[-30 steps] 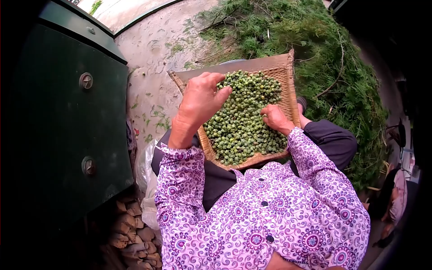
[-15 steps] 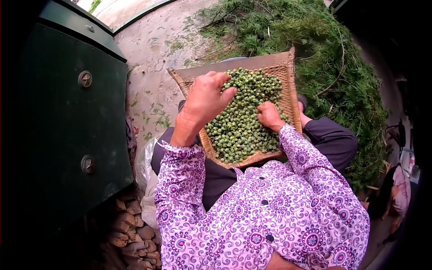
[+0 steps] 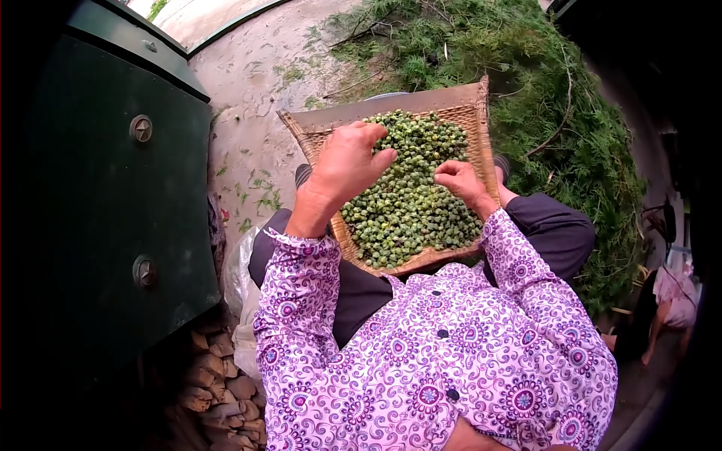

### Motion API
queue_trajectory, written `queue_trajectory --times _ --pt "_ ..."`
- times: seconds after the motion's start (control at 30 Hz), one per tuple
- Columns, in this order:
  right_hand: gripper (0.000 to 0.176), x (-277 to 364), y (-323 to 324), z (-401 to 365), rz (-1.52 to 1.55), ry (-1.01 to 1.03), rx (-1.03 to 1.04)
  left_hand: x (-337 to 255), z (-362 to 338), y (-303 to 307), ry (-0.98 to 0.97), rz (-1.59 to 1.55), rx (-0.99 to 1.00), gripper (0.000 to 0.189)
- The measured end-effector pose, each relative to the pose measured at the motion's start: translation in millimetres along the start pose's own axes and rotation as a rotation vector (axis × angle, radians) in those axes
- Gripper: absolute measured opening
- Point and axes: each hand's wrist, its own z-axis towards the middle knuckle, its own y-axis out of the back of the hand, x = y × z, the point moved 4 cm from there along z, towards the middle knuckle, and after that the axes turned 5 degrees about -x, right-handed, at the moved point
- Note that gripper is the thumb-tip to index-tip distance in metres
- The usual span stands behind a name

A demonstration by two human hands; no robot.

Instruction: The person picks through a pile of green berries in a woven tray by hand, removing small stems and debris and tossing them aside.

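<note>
Small green cones (image 3: pixel 406 218) cover most of the woven basket (image 3: pixel 482 135) between the seated person's knees (image 3: pixel 560 234). The left hand (image 3: pixel 342 167) arches over their left side, thumb and forefinger apart; the right hand (image 3: pixel 463 182) curls over their right, and from here I can't tell whether its fingertips pinch anything.

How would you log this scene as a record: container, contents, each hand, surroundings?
container: woven tray with a flat far panel
contents: small roundish green pieces, heaped
left hand: over the heap's left side
right hand: over its right side, fingertips close together; anything held unclear
surroundings: leafy branches right, dark green panel left, split wood lower left
</note>
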Motion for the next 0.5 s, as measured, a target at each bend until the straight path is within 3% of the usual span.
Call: queue_trajectory --times 0.07,0.13,0.27,0.47,0.5 --pt "0.011 10 0 2 0.443 -0.118 0.152 -2 1 -17 -0.055 -0.019 0.062 0.036" --pt "0.013 43 -2 -6 0.702 -0.051 0.310 -10 0 -38 -0.048 -0.171 0.107 0.042" --pt "0.012 87 4 -25 0.691 0.073 0.365 -22 0 -61 0.136 -0.563 0.201 0.032" --pt "0.014 79 12 -34 0.740 0.102 0.294 -23 -1 -83 0.247 -0.702 0.266 0.013" --pt "0.016 73 11 -36 0.822 0.025 0.289 -23 -1 -87 0.277 -0.766 0.256 0.011"
